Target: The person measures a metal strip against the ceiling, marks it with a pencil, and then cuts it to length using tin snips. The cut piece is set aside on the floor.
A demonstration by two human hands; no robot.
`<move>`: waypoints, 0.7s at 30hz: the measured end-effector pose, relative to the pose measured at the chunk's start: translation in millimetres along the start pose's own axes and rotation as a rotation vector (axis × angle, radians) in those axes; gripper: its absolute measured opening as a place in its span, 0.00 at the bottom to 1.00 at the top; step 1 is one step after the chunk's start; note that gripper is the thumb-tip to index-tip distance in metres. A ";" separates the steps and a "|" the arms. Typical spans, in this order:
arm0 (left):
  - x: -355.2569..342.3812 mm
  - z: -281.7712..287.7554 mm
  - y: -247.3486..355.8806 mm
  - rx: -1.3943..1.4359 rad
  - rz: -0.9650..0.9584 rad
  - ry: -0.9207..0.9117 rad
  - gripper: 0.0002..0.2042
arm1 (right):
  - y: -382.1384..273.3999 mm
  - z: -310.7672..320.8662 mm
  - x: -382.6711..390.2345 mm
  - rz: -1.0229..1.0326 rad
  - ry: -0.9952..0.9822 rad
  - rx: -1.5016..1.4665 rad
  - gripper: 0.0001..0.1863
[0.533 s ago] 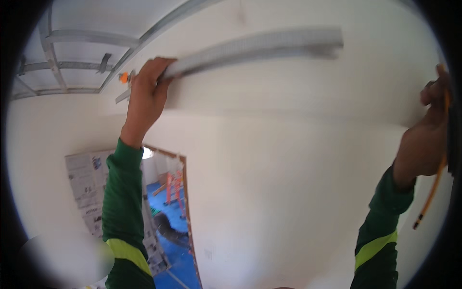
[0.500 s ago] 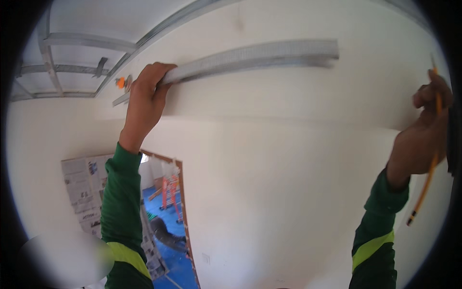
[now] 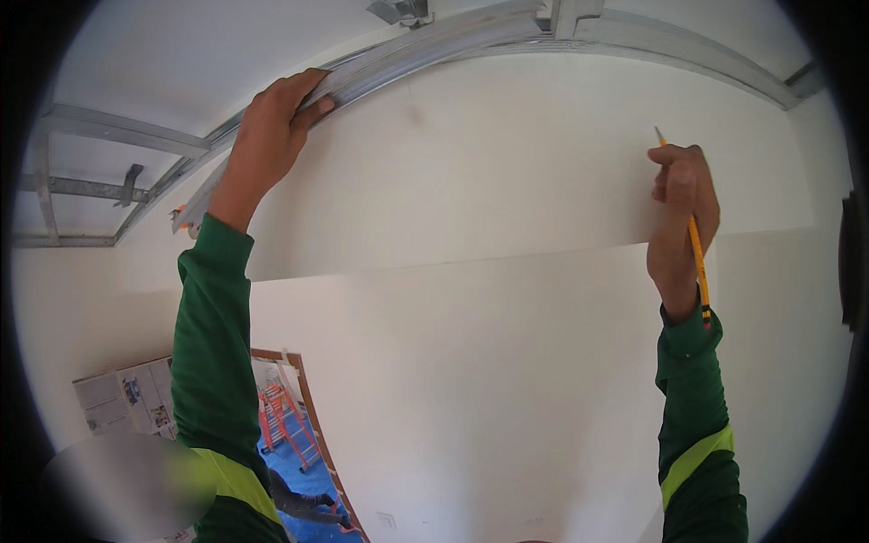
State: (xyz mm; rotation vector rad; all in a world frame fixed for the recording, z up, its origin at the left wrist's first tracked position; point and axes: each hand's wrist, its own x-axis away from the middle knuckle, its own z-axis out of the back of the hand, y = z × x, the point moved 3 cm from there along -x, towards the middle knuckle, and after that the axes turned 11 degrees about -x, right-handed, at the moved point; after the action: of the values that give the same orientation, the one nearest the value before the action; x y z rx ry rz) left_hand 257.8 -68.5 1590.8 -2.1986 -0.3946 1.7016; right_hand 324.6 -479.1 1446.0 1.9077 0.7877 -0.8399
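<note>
My left hand [image 3: 272,136] reaches up and grips a long grey metal profile [image 3: 425,54], pressing it against the top of a white plasterboard wall panel [image 3: 471,172]. My right hand [image 3: 681,217] holds a yellow pencil [image 3: 695,244] upright, its tip close to the panel's surface at the right. Both arms wear green sleeves with yellow-green bands.
Metal ceiling framing [image 3: 109,136] runs at the upper left and along the top. Below the panel is a white wall [image 3: 507,389]. A doorway [image 3: 299,443] at the lower left shows an orange ladder [image 3: 281,421] and blue floor covering; paper sheets [image 3: 127,398] cover the wall beside it.
The view has tilted up. My left hand has brought the metal profile higher, up to the ceiling track. My right hand has moved inward with the pencil, toward the panel.
</note>
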 end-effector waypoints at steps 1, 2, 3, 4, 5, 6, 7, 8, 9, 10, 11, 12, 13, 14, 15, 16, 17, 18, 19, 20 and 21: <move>-2.8 0.9 3.5 0.003 -0.006 -0.015 0.20 | -3.6 -0.2 -1.3 -0.039 -0.012 -0.019 0.22; -3.2 2.6 6.5 0.004 0.017 -0.046 0.20 | -8.3 -0.3 -3.9 -0.046 -0.026 -0.008 0.20; -1.8 5.1 10.6 0.021 -0.013 -0.052 0.21 | -12.9 -1.5 -6.9 -0.039 -0.033 -0.004 0.17; 1.2 8.6 11.6 0.010 0.018 -0.068 0.21 | -17.9 -4.3 -9.7 -0.024 -0.053 0.006 0.15; 3.8 14.1 12.5 0.019 -0.005 -0.054 0.20 | -22.2 -5.3 -15.8 0.012 -0.090 0.032 0.08; 5.2 17.8 13.2 0.035 -0.029 -0.031 0.20 | -25.5 -8.5 -22.1 0.082 -0.109 0.061 0.08; 7.3 19.3 13.5 0.056 -0.015 -0.030 0.19 | -28.1 -12.4 -28.4 0.164 -0.143 0.098 0.08; 8.4 20.4 13.5 0.077 -0.002 -0.031 0.18 | -29.0 -17.6 -34.4 0.223 -0.176 0.128 0.09; 7.3 18.6 12.9 0.093 0.055 -0.056 0.17 | -27.9 -22.6 -39.1 0.214 -0.171 0.133 0.10; 4.6 16.9 17.1 0.100 -0.021 -0.022 0.16 | -25.1 -28.8 -43.4 0.191 -0.168 0.132 0.11; 1.5 13.8 20.3 0.106 -0.050 -0.008 0.16 | -21.8 -35.6 -47.4 0.181 -0.175 0.133 0.13; -2.4 9.2 22.6 0.106 -0.037 -0.021 0.16 | -18.3 -42.2 -50.8 0.190 -0.149 0.139 0.14; -6.1 5.4 27.1 0.083 -0.105 -0.010 0.16 | -14.4 -49.7 -53.6 0.212 -0.133 0.147 0.15; -9.6 0.4 29.9 0.056 -0.134 -0.028 0.15 | -10.3 -56.7 -55.7 0.231 -0.119 0.155 0.15; -13.3 -3.0 33.2 0.041 -0.207 -0.004 0.15 | -4.8 -62.6 -58.4 0.223 -0.103 0.169 0.16; -19.2 -7.4 31.0 0.027 -0.157 -0.017 0.15 | 0.8 -66.1 -60.2 0.187 -0.080 0.150 0.16; -24.8 -9.8 28.7 0.025 -0.149 0.014 0.15 | 6.4 -68.8 -61.9 0.153 -0.057 0.130 0.16; -28.7 -10.9 25.1 0.029 -0.155 0.057 0.14 | 11.0 -70.5 -63.4 0.136 -0.032 0.103 0.15; -31.9 -11.8 18.9 0.016 -0.127 0.068 0.14 | 15.2 -71.5 -65.6 0.126 -0.014 0.090 0.15; -34.6 -12.3 12.5 0.012 -0.118 0.093 0.14 | 18.4 -71.2 -67.4 0.132 0.008 0.076 0.15; -36.9 -13.2 5.2 0.010 -0.082 0.105 0.14 | 20.8 -70.2 -68.8 0.136 0.032 0.063 0.14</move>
State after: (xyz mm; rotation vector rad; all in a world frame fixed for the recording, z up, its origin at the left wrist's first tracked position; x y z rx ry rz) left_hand 261.5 -89.6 1624.0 -2.2213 -0.4416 1.5354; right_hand 318.6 -438.0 1537.5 2.0103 0.6484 -0.7601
